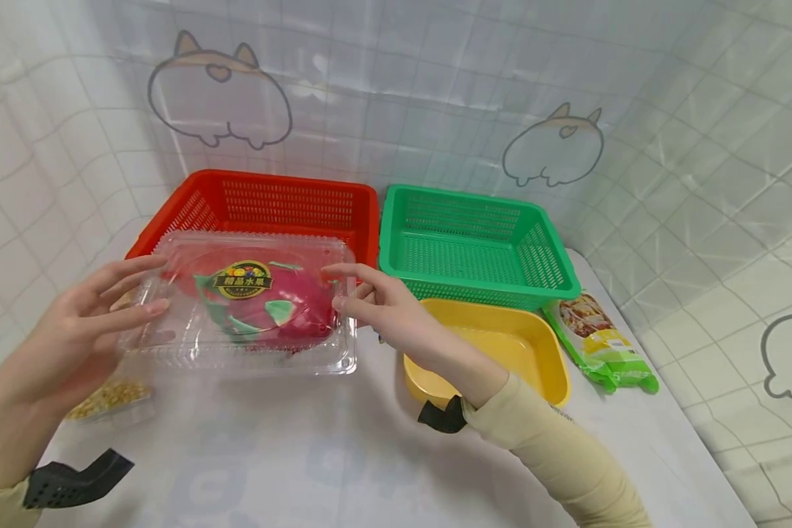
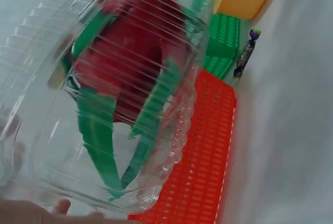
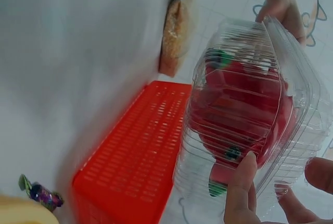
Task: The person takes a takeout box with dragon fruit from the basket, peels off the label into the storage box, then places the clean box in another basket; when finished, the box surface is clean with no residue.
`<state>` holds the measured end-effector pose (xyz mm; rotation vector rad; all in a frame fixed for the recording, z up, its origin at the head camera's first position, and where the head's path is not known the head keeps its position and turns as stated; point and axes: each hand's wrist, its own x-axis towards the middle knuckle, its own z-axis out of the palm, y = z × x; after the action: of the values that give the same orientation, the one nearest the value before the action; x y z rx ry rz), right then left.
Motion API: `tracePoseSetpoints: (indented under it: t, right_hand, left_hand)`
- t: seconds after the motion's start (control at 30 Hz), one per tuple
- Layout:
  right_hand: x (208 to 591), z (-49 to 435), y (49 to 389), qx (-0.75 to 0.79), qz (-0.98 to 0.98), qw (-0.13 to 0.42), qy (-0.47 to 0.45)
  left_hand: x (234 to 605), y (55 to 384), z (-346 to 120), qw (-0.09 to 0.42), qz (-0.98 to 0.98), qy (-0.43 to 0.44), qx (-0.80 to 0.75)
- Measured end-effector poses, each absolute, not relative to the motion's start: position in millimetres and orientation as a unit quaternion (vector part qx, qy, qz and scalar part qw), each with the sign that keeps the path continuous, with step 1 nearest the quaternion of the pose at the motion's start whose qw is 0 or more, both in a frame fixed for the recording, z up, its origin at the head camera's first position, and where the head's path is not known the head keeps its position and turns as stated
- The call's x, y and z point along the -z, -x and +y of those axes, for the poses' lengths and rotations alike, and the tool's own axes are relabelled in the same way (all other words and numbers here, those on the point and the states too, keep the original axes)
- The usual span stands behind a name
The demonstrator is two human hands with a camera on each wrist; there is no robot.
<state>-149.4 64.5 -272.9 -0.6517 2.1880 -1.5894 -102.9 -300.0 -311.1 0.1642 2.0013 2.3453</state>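
A clear plastic clamshell box (image 1: 178, 356) is held up off the table in front of the red basket. Inside it lies a pink-red dragon fruit (image 1: 306, 304) with green scales, and a black and gold label (image 1: 243, 281) sits on the lid. My left hand (image 1: 82, 323) grips the box's left end, thumb on top. At the opposite end, my right hand (image 1: 396, 312) holds it between thumb and fingers; these fingers (image 3: 242, 182) show against the ribbed side in the right wrist view. The lid looks closed.
Behind the box stands a red basket (image 1: 290, 192), with a green basket (image 1: 462, 288) to its right. A yellow tray (image 1: 554, 352) and a green food packet (image 1: 603, 345) lie nearer. Yellow kernels in clear packaging (image 1: 115, 396) sit at left. A purple-wrapped candy (image 2: 247, 52) lies beside the baskets.
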Motion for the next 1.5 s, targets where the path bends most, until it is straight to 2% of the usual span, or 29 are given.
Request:
tracePoseSetpoints:
  t: [0.43, 0.57, 0.83, 1.1, 1.33, 1.5]
  right_hand:
    - [296.6, 68.9, 134.6, 0.547, 0.786, 0.196, 0.212]
    - [307.7, 70.2, 131.9, 0.54, 0.791, 0.204, 0.201]
    - [314.5, 75.8, 128.4, 0.487, 0.814, 0.209, 0.238]
    - [317.2, 82.5, 133.2, 0.425, 0.825, 0.242, 0.283]
    - [325.8, 80.7, 136.2, 0.393, 0.841, 0.258, 0.269]
    - [326.7, 79.8, 137.5, 0.385, 0.848, 0.253, 0.263]
  left_hand:
    - [340.5, 95.0, -303.6, 0.075, 0.624, -0.131, -0.766]
    - [349.3, 97.3, -301.0, 0.077, 0.645, -0.124, -0.75]
    - [362.8, 92.4, -297.7, 0.089, 0.675, -0.137, -0.719]
    - [365.7, 91.6, -285.5, 0.093, 0.699, -0.121, -0.699]
    - [367.9, 90.9, -279.3, 0.095, 0.776, -0.057, -0.62]
    - [369.4, 90.9, -276.6, 0.091, 0.789, -0.05, -0.605]
